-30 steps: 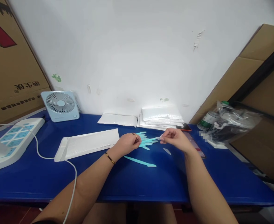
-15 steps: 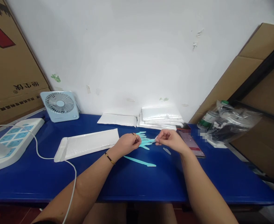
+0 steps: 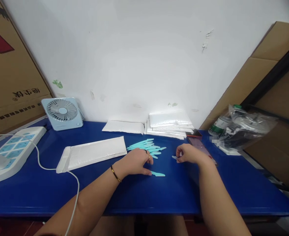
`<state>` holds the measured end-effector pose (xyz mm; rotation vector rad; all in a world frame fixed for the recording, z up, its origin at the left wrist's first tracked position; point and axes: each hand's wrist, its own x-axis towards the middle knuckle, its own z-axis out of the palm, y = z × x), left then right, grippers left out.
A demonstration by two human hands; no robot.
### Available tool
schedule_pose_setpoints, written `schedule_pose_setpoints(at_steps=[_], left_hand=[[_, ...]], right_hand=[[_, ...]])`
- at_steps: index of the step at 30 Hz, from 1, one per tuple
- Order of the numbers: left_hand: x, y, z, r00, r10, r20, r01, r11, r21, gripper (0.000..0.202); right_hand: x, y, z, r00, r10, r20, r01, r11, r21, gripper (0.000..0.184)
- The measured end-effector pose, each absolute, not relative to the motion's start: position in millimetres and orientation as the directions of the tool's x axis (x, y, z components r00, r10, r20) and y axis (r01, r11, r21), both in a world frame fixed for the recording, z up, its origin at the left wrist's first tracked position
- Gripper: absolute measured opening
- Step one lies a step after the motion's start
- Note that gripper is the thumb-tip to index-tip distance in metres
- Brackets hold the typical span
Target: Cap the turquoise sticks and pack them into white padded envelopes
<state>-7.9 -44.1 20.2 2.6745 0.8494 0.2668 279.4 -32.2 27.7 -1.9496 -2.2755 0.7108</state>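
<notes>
A loose teal eyebrow razor lies on the blue table, its handle partly hidden under my left hand. The left thumb reaches the razor, and a gap shows between thumb and fingers. Just beyond that hand is a pile of several teal eyebrow razors, lying side by side and overlapping. To the right, my right hand pinches a small clear blade cap at the table surface. The cap's far end is covered by the fingertips.
A white padded mailer lies left of the razors. Against the wall are another mailer and a mailer stack. A phone lies beside my right hand. A fan, power strip and bagged items flank the table.
My left hand has come down toward me from the pile to the loose razor. My right hand has left a capped razor on the pile and moved right to the loose cap.
</notes>
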Motion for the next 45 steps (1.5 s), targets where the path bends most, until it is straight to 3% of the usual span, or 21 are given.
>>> schedule_pose_setpoints(at_steps=[5,9,12,23,28,31,33,35,37,40,42,45], left_hand=[[-2.2,-50.6,16.4,0.776,0.629,0.038,0.577,-0.733,0.360,0.010],[-4.9,-45.5,21.4,0.669,0.736,0.100,0.646,-0.643,0.410,0.013],[-7.8,-41.5,24.5,0.619,0.776,0.122,0.667,-0.602,0.439,0.012],[-9.8,-38.6,24.2,0.602,0.790,0.116,0.659,-0.573,0.487,0.010],[-5.5,-40.0,21.2,0.628,0.765,0.143,0.599,-0.592,0.539,0.015],[-4.1,-38.3,15.7,0.612,0.773,0.166,0.621,-0.600,0.504,0.017],[-5.7,-34.7,10.7,0.550,0.809,0.207,0.699,-0.582,0.416,0.037],[-8.8,-29.6,4.9,0.477,0.855,0.204,0.791,-0.519,0.323,0.077],[-11.9,-24.1,-0.4,0.444,0.887,0.130,0.843,-0.462,0.276,0.098],[-13.5,-17.0,-4.8,0.455,0.889,0.057,0.845,-0.451,0.286,0.092],[-12.1,-13.8,-5.2,0.476,0.878,0.046,0.829,-0.465,0.310,0.081],[-8.4,-12.0,-3.8,0.517,0.855,0.034,0.796,-0.495,0.348,0.068]], right_hand=[[271.0,-31.9,22.1,-0.329,0.926,-0.183,0.809,0.176,-0.561,0.003],[261.1,-39.8,36.0,-0.417,0.895,-0.159,0.622,0.154,-0.767,0.016],[253.3,-45.4,46.4,-0.444,0.892,-0.088,0.554,0.196,-0.809,0.023],[246.0,-45.1,42.4,-0.437,0.899,-0.006,0.534,0.254,-0.806,0.021],[228.3,-44.3,32.9,-0.441,0.897,-0.005,0.458,0.220,-0.861,0.025],[220.2,-41.2,25.2,-0.443,0.897,-0.010,0.464,0.219,-0.858,0.026],[219.8,-38.1,21.3,-0.447,0.894,0.034,0.528,0.294,-0.797,0.023],[223.5,-35.0,18.5,-0.464,0.880,0.098,0.600,0.393,-0.696,0.023],[230.1,-32.1,15.4,-0.458,0.881,0.119,0.672,0.431,-0.602,0.040],[240.0,-26.7,7.8,-0.349,0.936,0.043,0.772,0.314,-0.552,0.089],[243.0,-22.2,1.1,-0.294,0.956,-0.019,0.780,0.228,-0.583,0.093],[240.6,-16.9,-6.9,-0.329,0.943,-0.049,0.711,0.213,-0.670,0.081]])
